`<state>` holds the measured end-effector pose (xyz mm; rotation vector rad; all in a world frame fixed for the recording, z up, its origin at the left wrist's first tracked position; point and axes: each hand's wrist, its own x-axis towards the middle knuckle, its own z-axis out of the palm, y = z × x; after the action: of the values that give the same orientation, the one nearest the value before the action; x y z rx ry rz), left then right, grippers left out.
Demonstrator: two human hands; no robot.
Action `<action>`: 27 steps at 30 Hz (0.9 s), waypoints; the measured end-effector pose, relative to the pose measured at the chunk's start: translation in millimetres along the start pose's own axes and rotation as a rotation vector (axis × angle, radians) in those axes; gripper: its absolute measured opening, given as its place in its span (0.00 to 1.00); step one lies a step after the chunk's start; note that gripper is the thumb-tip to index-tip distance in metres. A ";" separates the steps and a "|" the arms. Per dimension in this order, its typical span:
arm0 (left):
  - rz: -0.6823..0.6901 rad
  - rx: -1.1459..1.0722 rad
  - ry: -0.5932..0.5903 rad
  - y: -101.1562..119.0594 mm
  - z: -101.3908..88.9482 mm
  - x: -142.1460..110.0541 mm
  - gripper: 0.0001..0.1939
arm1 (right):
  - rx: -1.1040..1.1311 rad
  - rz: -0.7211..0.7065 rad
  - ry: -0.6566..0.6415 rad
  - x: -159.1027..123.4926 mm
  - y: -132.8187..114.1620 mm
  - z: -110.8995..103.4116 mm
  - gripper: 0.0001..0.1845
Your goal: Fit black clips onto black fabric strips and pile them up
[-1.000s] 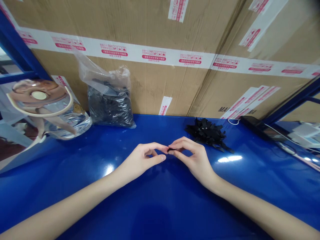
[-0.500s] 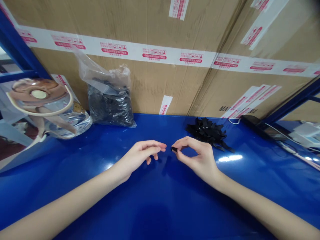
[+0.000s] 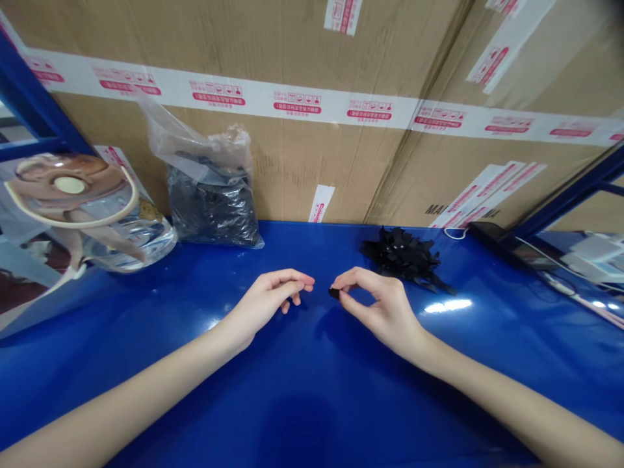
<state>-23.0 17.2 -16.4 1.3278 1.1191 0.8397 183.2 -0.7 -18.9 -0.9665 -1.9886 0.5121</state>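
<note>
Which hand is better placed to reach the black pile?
Probably the right hand: it sits beside the black pile and pinches a small black piece; the left hand is empty and farther away.

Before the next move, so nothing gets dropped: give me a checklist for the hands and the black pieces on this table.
1. Right hand grip on the small black piece: ok, pinched between thumb and forefinger.
2. Left hand free: ok, nothing visible in it, and apart from the right hand.
3. Loose pile of black pieces: ok, on the blue table, with neither hand touching it.
4. Clear plastic bag of black pieces: cannot tell whether its top is closed.
5. Small black piece's shape and facing: cannot tell, too small.
</note>
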 end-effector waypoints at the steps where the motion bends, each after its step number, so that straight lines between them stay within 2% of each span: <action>1: 0.005 0.008 -0.006 -0.5 -0.1 0.1 0.11 | -0.013 -0.026 -0.013 -0.2 0.7 0.2 0.05; 4: 0.020 0.028 -0.024 -1.5 -0.2 0.4 0.11 | -0.075 -0.123 -0.057 1.0 2.2 -2.0 0.05; 6: 0.028 0.038 -0.037 -1.7 -0.2 0.4 0.10 | -0.144 -0.155 -0.032 4.9 3.7 -8.6 0.06; 9: 0.028 0.057 -0.053 -2.1 -0.2 0.3 0.10 | -0.295 -0.130 0.117 15.9 11.6 -28.5 0.08; 12: 0.024 0.077 -0.064 -2.2 -0.2 0.1 0.10 | -0.530 -0.117 0.253 28.5 29.7 -55.9 0.10; 15: 0.017 0.095 -0.077 -1.3 0.2 -0.4 0.11 | -0.725 -0.062 0.325 36.6 51.6 -80.6 0.10; 18: 0.014 0.111 -0.079 0.2 1.1 -1.0 0.11 | -0.798 0.107 0.259 39.1 66.2 -96.1 0.09; 22: 0.010 0.122 -0.082 1.0 2.2 -0.9 0.11 | -0.755 0.330 0.116 39.1 71.2 -102.5 0.06; 25: 0.012 0.130 -0.091 0.2 2.5 -0.1 0.10 | -0.820 0.400 0.027 38.6 70.8 -100.4 0.08; 27: 0.020 0.138 -0.097 -1.1 2.5 0.5 0.10 | -0.896 0.381 0.002 37.8 69.6 -98.3 0.09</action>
<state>-20.6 16.8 -17.8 1.4800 1.1045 0.7147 282.2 72.0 10.2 -1.8985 -2.0423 -0.2389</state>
